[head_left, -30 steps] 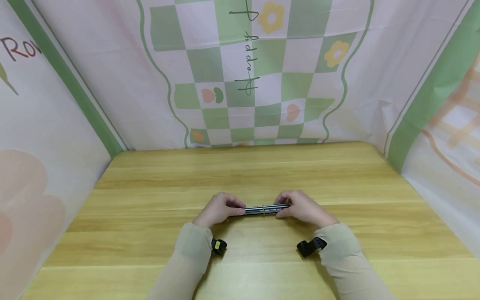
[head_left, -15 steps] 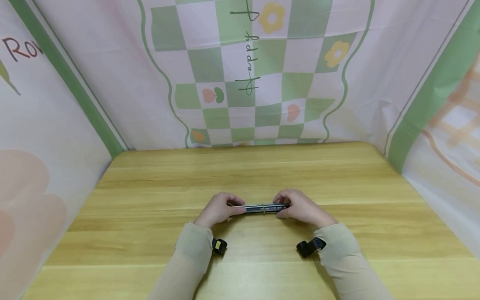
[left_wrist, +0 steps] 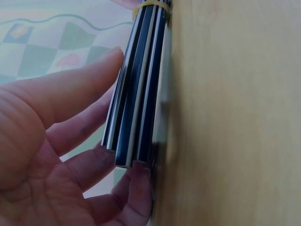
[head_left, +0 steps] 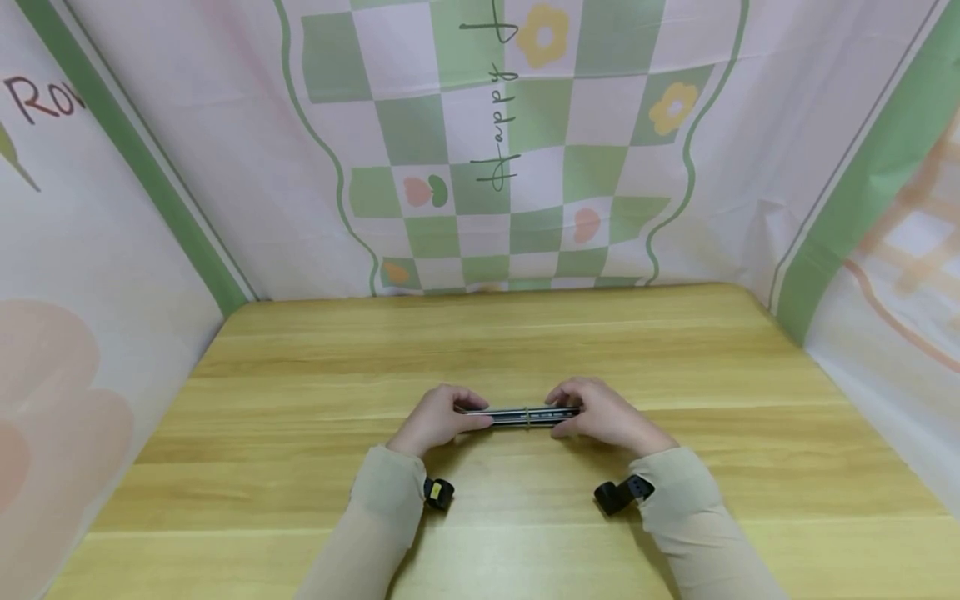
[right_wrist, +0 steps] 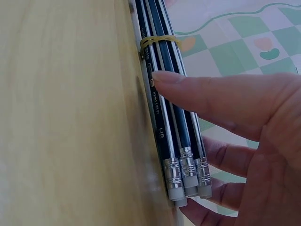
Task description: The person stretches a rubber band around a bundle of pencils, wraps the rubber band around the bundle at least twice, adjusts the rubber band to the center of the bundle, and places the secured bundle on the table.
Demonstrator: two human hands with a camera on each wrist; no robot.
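A bundle of pencils (head_left: 510, 418) lies sideways between both hands, low over the table in the head view. They are dark blue with white stripes, and a yellowish rubber band (right_wrist: 160, 40) wraps round their middle. My left hand (head_left: 437, 419) holds the left end, thumb along the near side and fingers behind; in the left wrist view some fingertips (left_wrist: 141, 176) sit right at the flat, unsharpened ends. Around the other end, my right hand (head_left: 606, 414) grips with its thumb on the barrels. White erasers (right_wrist: 176, 193) in silver ferrules show there, slightly uneven.
The wood-grain table (head_left: 480, 350) carries the bundle. Behind it hangs a green-and-white checked cloth (head_left: 480, 192), with more printed cloth at both sides. A black strap camera (head_left: 438, 493) is on the left wrist, another camera (head_left: 615, 497) on the right.
The left thumb has shifted slightly right along the pencils, and the bundle has turned a little, showing different stripes. Both hands otherwise stay in place.
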